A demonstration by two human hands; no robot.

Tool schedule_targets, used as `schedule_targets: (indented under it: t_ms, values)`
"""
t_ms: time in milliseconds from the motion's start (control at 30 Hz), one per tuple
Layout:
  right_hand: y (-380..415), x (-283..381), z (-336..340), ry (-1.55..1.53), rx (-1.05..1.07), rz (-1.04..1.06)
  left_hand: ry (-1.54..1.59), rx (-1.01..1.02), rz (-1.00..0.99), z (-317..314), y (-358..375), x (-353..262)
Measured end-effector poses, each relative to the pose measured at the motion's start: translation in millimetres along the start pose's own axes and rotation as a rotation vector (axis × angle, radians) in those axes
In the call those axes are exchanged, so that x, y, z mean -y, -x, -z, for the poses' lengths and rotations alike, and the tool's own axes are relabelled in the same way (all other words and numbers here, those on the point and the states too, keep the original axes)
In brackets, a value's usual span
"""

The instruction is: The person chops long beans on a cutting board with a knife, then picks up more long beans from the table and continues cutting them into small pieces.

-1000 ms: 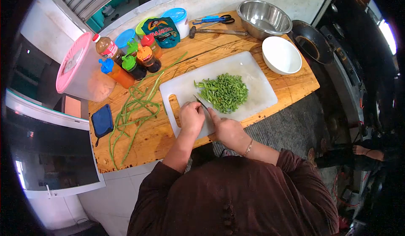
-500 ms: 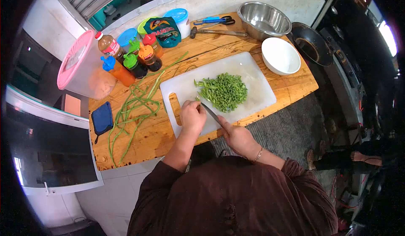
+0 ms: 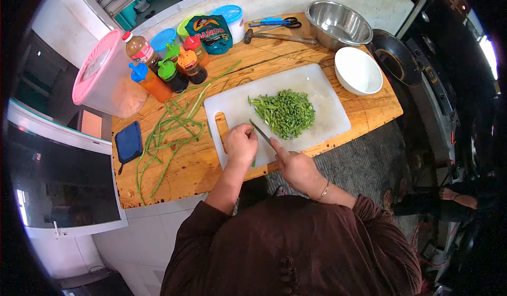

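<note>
My right hand is closed round the handle of a knife, its blade slanting up and left across the white cutting board. Close beside the blade, my left hand is closed with its fingers bent. Bits of green bean show at its fingertips and below the palm; most of what it grips is hidden. Beyond the blade lies a heap of chopped green beans. Uncut long green beans sprawl over the wooden table left of the board.
Sauce bottles, a pink-lidded tub and a blue pot holder are at left. Behind the board lie a hammer and scissors. A white bowl, steel bowl and black wok stand right. Another person's hand shows.
The view has shifted slightly, moving the table items a little to the right. The knife's blade reaches higher beside my left fingers, and a green piece now shows below my left palm.
</note>
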State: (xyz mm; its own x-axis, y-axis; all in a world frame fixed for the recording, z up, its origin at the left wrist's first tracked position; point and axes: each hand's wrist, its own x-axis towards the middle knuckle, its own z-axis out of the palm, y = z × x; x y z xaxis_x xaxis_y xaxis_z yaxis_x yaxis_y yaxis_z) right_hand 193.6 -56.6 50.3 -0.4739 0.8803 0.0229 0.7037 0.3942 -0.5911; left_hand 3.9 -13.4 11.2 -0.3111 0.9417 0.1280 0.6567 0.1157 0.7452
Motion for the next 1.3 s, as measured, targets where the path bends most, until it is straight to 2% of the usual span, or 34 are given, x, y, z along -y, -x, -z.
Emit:
schedule_targets:
  t_ms: [367,467,567,667,767,967,1067,1300]
  values:
    - [-6,4,-4,0.083,0.057,-0.016,0.004,-0.040,0.042,-11,-4,7]
    - [-13,-2,-16,0.075,-0.026,0.037,-0.026,-0.015,0.017,-5,-4,0]
    - [-26,2,-11,0.071,0.008,0.080,-0.072,0.014,-0.022,-4,-7,2]
    - [-42,5,-4,0.065,0.124,-0.034,-0.076,-0.017,-0.041,-1,-5,-3]
    - [-23,1,-4,0.064,0.080,0.020,-0.021,-0.020,0.041,-5,-5,1]
    - [8,1,18,0.013,0.183,-0.071,0.076,-0.024,0.048,-1,-8,1]
    - [-9,-13,-2,-0.043,-0.018,0.084,0.063,-0.006,0.042,3,-7,-1]
    - [-4,0,4,0.076,0.069,0.032,0.060,-0.017,0.013,0,-7,2]
